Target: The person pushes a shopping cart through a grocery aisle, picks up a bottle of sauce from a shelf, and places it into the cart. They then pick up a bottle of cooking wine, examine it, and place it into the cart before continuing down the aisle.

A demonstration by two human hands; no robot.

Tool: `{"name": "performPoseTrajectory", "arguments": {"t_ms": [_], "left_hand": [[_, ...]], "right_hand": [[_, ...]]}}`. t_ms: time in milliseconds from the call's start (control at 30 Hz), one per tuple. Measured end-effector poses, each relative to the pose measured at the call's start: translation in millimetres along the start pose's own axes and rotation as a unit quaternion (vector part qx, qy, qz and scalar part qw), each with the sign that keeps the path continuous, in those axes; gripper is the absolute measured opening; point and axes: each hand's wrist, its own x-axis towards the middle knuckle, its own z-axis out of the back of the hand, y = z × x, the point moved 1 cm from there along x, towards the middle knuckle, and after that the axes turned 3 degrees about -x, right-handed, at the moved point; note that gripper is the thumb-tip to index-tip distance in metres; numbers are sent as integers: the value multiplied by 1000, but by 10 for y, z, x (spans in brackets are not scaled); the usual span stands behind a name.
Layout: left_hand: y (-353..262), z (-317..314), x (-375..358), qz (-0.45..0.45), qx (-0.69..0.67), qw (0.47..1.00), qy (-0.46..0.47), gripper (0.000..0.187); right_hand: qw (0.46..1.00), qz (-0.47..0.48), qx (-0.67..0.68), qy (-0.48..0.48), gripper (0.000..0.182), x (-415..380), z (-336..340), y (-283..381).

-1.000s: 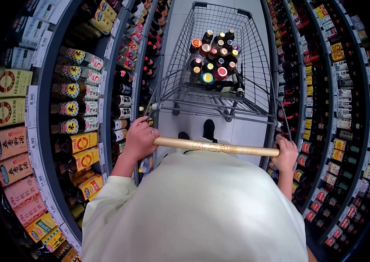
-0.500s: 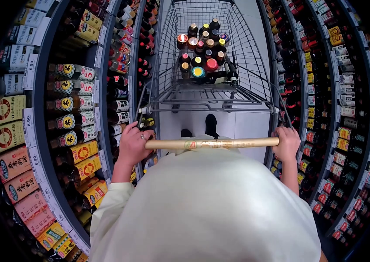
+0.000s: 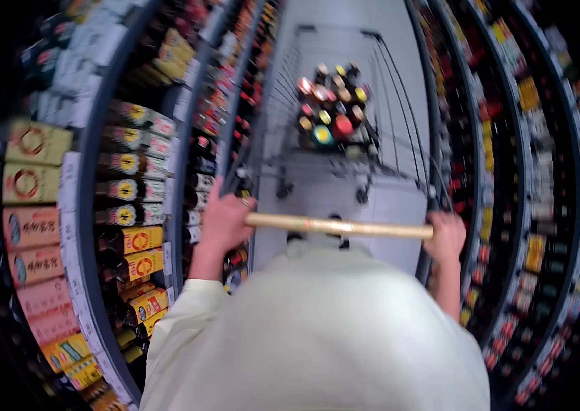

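Observation:
My left hand [image 3: 228, 219], a ring on one finger, is closed round the left end of the shopping cart handle [image 3: 345, 226]. At the right end of the same pale, wood-coloured bar, my right hand [image 3: 446, 234] is wrapped round it. Ahead of the handle, the wire shopping cart [image 3: 399, 89] carries a cluster of upright bottles [image 3: 338, 113], seen from above with red, yellow, tan and dark caps. One cap in the cluster is larger and red, another yellow with a teal rim. Motion blur hides the labels.
Shelves of bottles [image 3: 143, 161] and boxes [image 3: 33, 222] line the left side, with price tags along the shelf edge [image 3: 79, 240]. More bottle shelves [image 3: 488, 151] run close along the right. Pale floor [image 3: 345, 14] stretches ahead between them.
The handle now slants, its right end lower, and my left hand has shifted right in view. The cart's bottles appear lower and further right. The shelves have shifted and the picture is blurrier.

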Motion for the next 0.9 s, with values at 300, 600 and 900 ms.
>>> {"name": "performPoseTrajectory", "arguments": {"t_ms": [300, 600, 900], "left_hand": [[97, -99, 137, 40, 41, 998, -31, 31], [119, -86, 225, 71, 41, 996, -37, 22], [90, -112, 282, 85, 63, 993, -58, 21]], "right_hand": [[999, 10, -8, -37, 18, 188, -99, -47], [998, 9, -12, -53, 18, 283, -146, -46], [998, 25, -17, -58, 20, 394, -201, -100]]}}
